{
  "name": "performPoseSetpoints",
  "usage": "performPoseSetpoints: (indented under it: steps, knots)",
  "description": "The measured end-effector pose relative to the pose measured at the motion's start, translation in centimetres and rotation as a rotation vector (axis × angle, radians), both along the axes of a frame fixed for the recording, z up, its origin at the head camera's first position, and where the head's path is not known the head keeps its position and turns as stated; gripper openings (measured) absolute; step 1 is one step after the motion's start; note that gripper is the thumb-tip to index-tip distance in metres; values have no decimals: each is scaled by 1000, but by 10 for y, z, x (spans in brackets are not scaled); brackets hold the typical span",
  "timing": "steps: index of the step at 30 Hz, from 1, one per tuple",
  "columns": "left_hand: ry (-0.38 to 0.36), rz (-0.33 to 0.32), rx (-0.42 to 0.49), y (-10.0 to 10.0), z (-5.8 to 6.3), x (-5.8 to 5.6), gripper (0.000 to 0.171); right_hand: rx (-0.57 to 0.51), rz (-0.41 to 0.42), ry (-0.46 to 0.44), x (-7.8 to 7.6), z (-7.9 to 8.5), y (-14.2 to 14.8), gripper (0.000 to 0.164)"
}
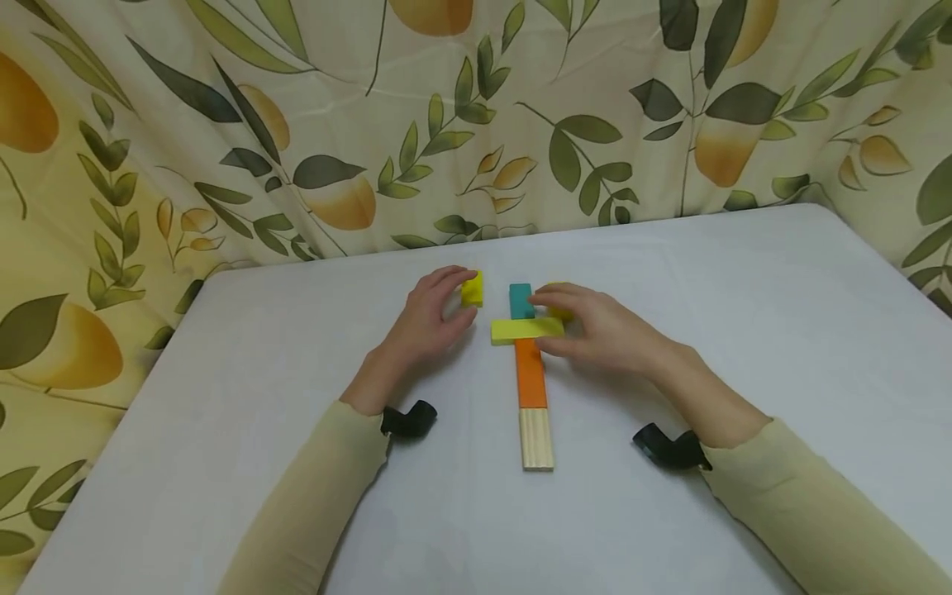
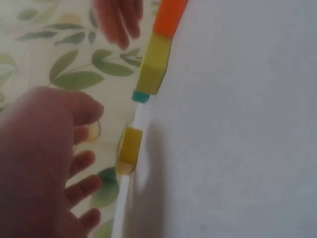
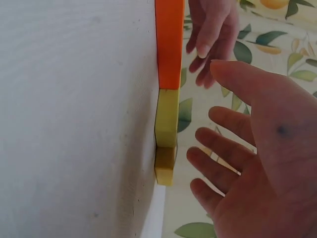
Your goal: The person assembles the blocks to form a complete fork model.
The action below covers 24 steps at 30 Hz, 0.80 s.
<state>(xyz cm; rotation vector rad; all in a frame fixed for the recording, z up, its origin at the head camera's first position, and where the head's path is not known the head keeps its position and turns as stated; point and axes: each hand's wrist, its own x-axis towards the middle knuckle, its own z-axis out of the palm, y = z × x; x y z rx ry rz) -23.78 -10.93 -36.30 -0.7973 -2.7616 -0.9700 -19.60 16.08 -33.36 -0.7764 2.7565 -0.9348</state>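
Several blocks lie on a white table. A plain wooden block [image 1: 536, 440], an orange block [image 1: 530, 373] and a teal block [image 1: 521, 299] make a line, with a yellow-green block [image 1: 513, 332] crosswise between orange and teal. My left hand [image 1: 430, 321] hovers beside a small yellow block [image 1: 473, 289], fingers loosely bent; the left wrist view shows a gap between them. Above the crosswise block's right end is my right hand [image 1: 606, 332], thumb and fingers spread. Another yellow block [image 3: 164, 166] lies by that end, partly hidden by the right fingers in the head view.
The white-covered table [image 1: 416, 529] reaches back to a curtain [image 1: 446, 124] printed with leaves and fruit. A black wrist camera [image 1: 409, 420] sits on the left wrist and another black camera [image 1: 669, 449] on the right.
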Motion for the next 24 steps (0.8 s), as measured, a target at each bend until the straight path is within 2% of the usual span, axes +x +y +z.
performPoseSetpoints:
  steps: [6, 14, 24]
  knots:
    - [-38, 21, -51, -3, -2, -12, 52, 49, 8, 8, 2, -1, -2, 61]
    - [-90, -7, -102, -7, -4, -26, 55, 159, 34, 54, 3, -2, -4, 62]
    - [-112, -32, -107, -8, -4, -32, 53, 213, 52, 71, 5, -2, -9, 58]
